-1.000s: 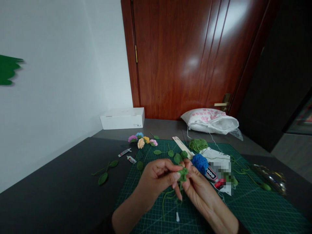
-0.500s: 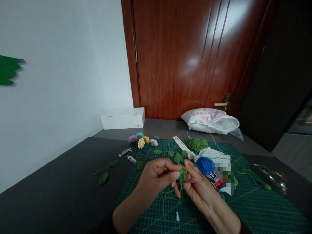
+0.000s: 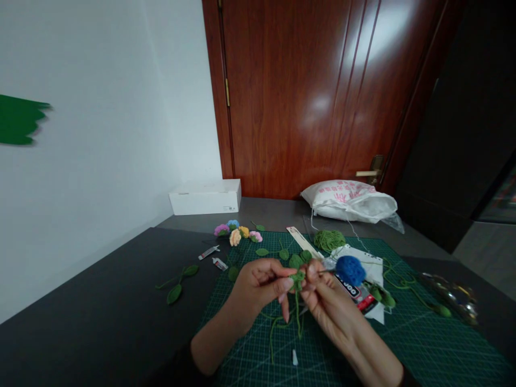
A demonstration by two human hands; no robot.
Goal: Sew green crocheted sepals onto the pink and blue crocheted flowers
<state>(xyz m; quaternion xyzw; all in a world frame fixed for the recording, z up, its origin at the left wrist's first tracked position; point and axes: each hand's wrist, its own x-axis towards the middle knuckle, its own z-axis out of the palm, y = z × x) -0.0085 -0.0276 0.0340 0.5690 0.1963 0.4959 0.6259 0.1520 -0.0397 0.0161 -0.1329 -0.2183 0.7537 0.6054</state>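
Note:
My left hand [image 3: 264,285] pinches a small green crocheted piece [image 3: 297,280] between thumb and forefinger, and green yarn tails [image 3: 298,314] hang below it. Close against its right side, my right hand [image 3: 322,287] is closed on the thin dark stem of a blue crocheted flower [image 3: 350,270]. The flower head points to the right, away from the fingers. Where the stem's end meets the green piece, my fingertips hide it. Green crocheted leaves [image 3: 295,261] lie just beyond my hands on the cutting mat [image 3: 250,344].
Several coloured crocheted flowers [image 3: 235,237] and two small glue tubes [image 3: 220,263] lie to the left. A green yarn bundle [image 3: 329,240], white stuffed bag [image 3: 346,199] and white box [image 3: 205,198] sit farther back. A small white cap [image 3: 295,357] lies in front.
The blue flower has moved right, uncovering its stem between my right fingers and the flower head. My left hand keeps its pinch on the green piece.

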